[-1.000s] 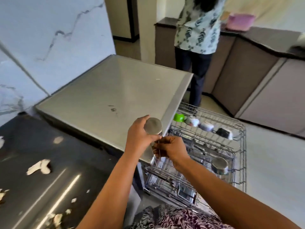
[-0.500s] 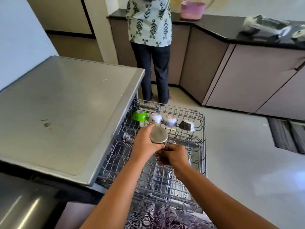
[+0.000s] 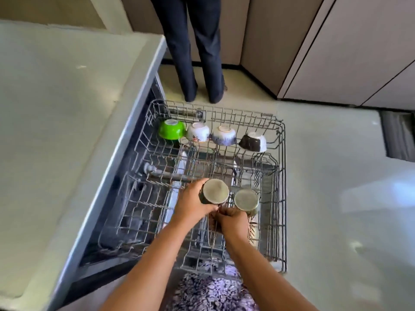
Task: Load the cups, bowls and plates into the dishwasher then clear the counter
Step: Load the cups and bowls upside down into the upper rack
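Both forearms reach forward over the pulled-out rack (image 3: 283,176). The left hand (image 3: 190,205) wraps fingers and thumb round an upturned cup (image 3: 215,191), base up, over the rack's middle. The right hand (image 3: 233,223) sits just beside it, knuckles up, fingers curled down among the tines; whether it grips anything cannot be told. A second cup (image 3: 246,199) stands inverted just right of the held one. Four bowls (image 3: 171,129) line the far edge. Open tine rows lie left of the hands, up to the dishwasher (image 3: 125,140).
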